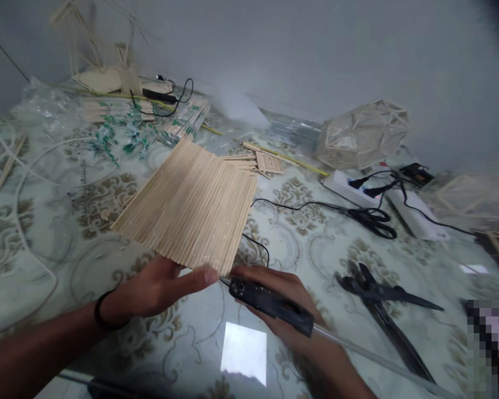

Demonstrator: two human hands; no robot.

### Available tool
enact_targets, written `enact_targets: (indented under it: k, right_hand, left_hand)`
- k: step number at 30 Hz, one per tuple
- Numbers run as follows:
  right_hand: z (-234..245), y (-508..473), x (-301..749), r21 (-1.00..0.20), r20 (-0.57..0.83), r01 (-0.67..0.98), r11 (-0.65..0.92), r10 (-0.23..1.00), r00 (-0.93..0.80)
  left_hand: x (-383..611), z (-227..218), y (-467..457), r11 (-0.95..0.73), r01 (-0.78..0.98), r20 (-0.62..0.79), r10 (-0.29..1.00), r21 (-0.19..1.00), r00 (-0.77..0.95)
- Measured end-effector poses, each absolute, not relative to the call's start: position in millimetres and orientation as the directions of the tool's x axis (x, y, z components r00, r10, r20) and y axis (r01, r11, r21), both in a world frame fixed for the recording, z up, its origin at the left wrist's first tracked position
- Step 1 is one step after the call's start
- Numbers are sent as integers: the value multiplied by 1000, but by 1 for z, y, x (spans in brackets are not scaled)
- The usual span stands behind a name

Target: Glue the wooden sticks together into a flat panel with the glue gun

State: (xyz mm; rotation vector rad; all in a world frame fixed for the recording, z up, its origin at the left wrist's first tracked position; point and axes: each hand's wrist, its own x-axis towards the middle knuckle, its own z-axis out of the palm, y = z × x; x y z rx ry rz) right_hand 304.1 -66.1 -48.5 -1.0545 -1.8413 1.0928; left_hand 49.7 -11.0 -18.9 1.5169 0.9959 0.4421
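Note:
A panel of thin wooden sticks (187, 205) laid side by side is tilted above the table, its upper right edge stepped. My left hand (162, 285) grips its near edge, the thumb on top and the other fingers mostly hidden beneath. In my right hand (297, 291) lies a black hot glue gun (270, 305), its nozzle touching or very near the panel's bottom right corner. A long pale glue stick (366, 354) runs out of the gun's back end. My right fingers are partly hidden behind the gun and panel.
Right of my hands lie black-handled pliers or cutters (374, 293) and black scissors (370, 219). Behind them are a white power strip (349, 188) with cords and a stick-built frame (363, 136). Loose sticks (268, 162) and wrapped stick bundles (187, 119) lie farther back. A white cable (23, 233) loops left.

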Motion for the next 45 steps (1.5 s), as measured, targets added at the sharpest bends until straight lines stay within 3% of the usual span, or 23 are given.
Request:
enact_targets:
  k: [7,26,45]
  right_hand:
    - [-43,-65,303,-907,155,307,287,908,-390]
    - [-45,-64,304,-918,144,289,272,907,-395]
    - [-41,-64,302,-910,110,337,240,926,-362]
  left_hand:
    - [49,-19,-11,64,379,-285,776,923,562]
    - [50,-17,-8,68,299,-253,727,952,639]
    - [51,-18,-7,67,310,-253,750,948,611]
